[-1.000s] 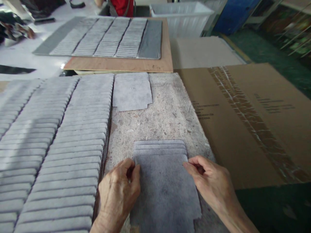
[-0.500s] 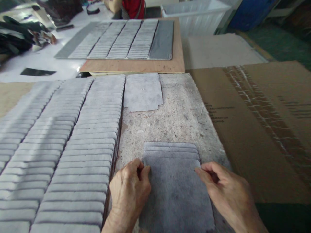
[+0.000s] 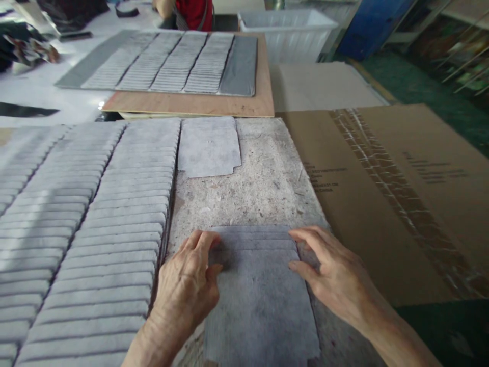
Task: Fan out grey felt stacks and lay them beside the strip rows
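Note:
Several grey felt-like sheets (image 3: 260, 295) lie in a staggered stack on the speckled board (image 3: 244, 201), their far edges showing as narrow steps. My left hand (image 3: 191, 275) is at the stack's left edge, fingers apart, thumb over the top sheet. On the opposite edge, my right hand (image 3: 328, 265) has its thumb and fingers spread near the far right corner. Neither hand is closed on a sheet. A single notched grey sheet (image 3: 209, 146) lies flat farther up the board. Long overlapping rows of like sheets (image 3: 110, 244) run along the left.
Beyond the board, a wooden panel (image 3: 263, 76) carries a grey sheet (image 3: 239, 66) with more rows. Flattened cardboard (image 3: 367, 204) lies at right. A white plastic bin (image 3: 286, 33) stands behind, and a person in red (image 3: 194, 14) is at the far side.
Both hands have let go of the top sheet's side edges and opened, moving toward the stack's far corners. The camera view has shifted slightly right.

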Motion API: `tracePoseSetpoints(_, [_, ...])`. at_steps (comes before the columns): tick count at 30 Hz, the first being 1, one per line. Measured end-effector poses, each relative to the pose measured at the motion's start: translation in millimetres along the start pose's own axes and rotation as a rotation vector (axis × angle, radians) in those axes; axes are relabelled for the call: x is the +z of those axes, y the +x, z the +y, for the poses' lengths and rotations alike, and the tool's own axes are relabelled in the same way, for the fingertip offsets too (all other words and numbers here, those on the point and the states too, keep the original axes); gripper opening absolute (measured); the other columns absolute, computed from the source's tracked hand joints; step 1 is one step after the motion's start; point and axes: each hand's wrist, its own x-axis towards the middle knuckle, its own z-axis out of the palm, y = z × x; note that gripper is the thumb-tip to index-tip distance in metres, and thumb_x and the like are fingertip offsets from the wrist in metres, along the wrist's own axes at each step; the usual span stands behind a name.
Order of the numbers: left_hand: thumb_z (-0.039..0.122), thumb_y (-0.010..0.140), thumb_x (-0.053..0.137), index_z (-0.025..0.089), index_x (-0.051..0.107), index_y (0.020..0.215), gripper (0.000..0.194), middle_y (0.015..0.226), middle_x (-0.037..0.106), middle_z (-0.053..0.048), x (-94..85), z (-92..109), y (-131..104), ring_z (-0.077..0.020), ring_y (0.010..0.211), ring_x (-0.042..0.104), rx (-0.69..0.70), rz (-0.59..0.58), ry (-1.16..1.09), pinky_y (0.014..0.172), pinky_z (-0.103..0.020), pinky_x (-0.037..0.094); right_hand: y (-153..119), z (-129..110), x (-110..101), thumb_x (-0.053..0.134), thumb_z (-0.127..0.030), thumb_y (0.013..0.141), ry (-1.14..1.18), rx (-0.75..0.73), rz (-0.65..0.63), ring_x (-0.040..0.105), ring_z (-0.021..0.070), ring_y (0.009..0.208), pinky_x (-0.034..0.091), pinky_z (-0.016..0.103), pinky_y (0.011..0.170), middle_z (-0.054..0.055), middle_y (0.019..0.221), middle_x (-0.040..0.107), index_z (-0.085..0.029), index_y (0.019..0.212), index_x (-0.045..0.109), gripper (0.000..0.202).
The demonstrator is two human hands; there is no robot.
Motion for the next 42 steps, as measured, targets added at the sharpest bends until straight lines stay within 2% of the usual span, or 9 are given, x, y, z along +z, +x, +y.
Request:
tracePoseSetpoints(5, [0.012, 0.07, 0.052, 0.029, 0.044, 0.095, 0.031, 0.093, 0.05, 0.004, -4.4, 1, 8, -0.0134, 0.086, 0.052, -0.047, -0.085, -0.05, 0.077, -0.03, 0.042, 3, 2, 1, 0.062, -0.018, 0.07, 0.089, 0.086, -0.07, 0.055, 0.0135, 0.085, 0.049, 0.031, 0.073, -0.002, 0.094, 0.053, -0.027, 0.101, 0.051, 0.033])
tracePoseSetpoints(12, [0.013, 0.07, 0.054, 0.035, 0.042, 0.103, 0.041, 0.104, 0.048, 0.007, -4.1, -3, 8, -0.0122, 0.084, 0.051, 0.002, -0.061, -0.087, 0.078, -0.03, 0.043, 4, -1, -1, 0.061, -0.014, 0.071, 0.122, 0.094, -0.114, 0.052, 0.0131, 0.09, 0.047, 0.031, 0.077, -0.003, 0.1, 0.052, -0.029, 0.105, 0.047, 0.04])
tracePoseSetpoints(15, [0.012, 0.069, 0.054, 0.032, 0.043, 0.1, 0.038, 0.1, 0.049, 0.005, -5.4, -3, 9, -0.013, 0.089, 0.05, 0.014, -0.052, -0.086, 0.079, -0.03, 0.041, 6, -2, -2, 0.063, -0.014, 0.069, 0.102, 0.096, -0.109, 0.053, 0.0135, 0.088, 0.047, 0.03, 0.075, -0.003, 0.095, 0.054, -0.026, 0.099, 0.049, 0.036])
tracePoseSetpoints(21, [0.014, 0.067, 0.058, 0.026, 0.041, 0.099, 0.038, 0.08, 0.048, 0.004, -8.4, -1, 10, -0.0132, 0.076, 0.05, -0.083, -0.095, -0.077, 0.069, -0.029, 0.04, 5, -1, 0, 0.062, -0.016, 0.065, 0.137, 0.123, -0.075, 0.053, 0.0107, 0.073, 0.045, 0.025, 0.066, -0.004, 0.082, 0.055, -0.023, 0.094, 0.053, 0.031])
tracePoseSetpoints(28, [0.01, 0.065, 0.059, 0.037, 0.027, 0.124, 0.073, 0.114, 0.046, 0.003, -2.7, -6, 5, -0.0125, 0.083, 0.047, 0.041, 0.071, -0.179, 0.075, -0.028, 0.045, 1, -4, 2, 0.055, -0.018, 0.072, 0.203, 0.076, -0.046, 0.052, 0.0076, 0.065, 0.042, 0.02, 0.058, -0.005, 0.073, 0.054, -0.021, 0.074, 0.052, 0.005])
tracePoseSetpoints(32, [0.008, 0.066, 0.056, 0.032, 0.035, 0.118, 0.061, 0.105, 0.051, 0.004, -1.3, -9, 5, -0.0135, 0.091, 0.047, 0.061, 0.049, -0.202, 0.084, -0.029, 0.043, -3, -6, 4, 0.041, -0.007, 0.075, 0.186, -0.093, 0.059, 0.055, 0.007, 0.076, 0.042, 0.019, 0.066, -0.003, 0.082, 0.056, -0.02, 0.073, 0.048, 0.015])
tracePoseSetpoints(36, [0.01, 0.069, 0.053, 0.033, 0.036, 0.117, 0.057, 0.107, 0.052, 0.004, -0.5, -10, 5, -0.0129, 0.095, 0.047, 0.076, 0.043, -0.207, 0.086, -0.03, 0.042, -8, -6, 5, 0.037, -0.004, 0.078, 0.19, -0.139, 0.097, 0.056, 0.0078, 0.077, 0.044, 0.021, 0.069, -0.004, 0.083, 0.058, -0.021, 0.075, 0.048, 0.02])
tracePoseSetpoints(39, [0.012, 0.07, 0.053, 0.03, 0.042, 0.109, 0.045, 0.1, 0.054, 0.004, 0.4, -9, 4, -0.0126, 0.093, 0.049, 0.061, 0.045, -0.214, 0.085, -0.03, 0.04, -9, -7, 6, 0.04, -0.01, 0.079, 0.192, -0.098, 0.099, 0.057, 0.0093, 0.075, 0.045, 0.022, 0.067, -0.003, 0.081, 0.059, -0.021, 0.073, 0.049, 0.015])
tracePoseSetpoints(42, [0.022, 0.071, 0.057, 0.025, 0.049, 0.087, 0.018, 0.083, 0.054, 0.004, -0.4, -6, 0, -0.0128, 0.08, 0.05, -0.083, 0.029, -0.154, 0.072, -0.029, 0.04, -11, -10, 6, 0.047, -0.023, 0.08, 0.12, 0.037, 0.123, 0.056, 0.0094, 0.062, 0.044, 0.022, 0.057, -0.003, 0.071, 0.058, -0.021, 0.077, 0.053, 0.007])
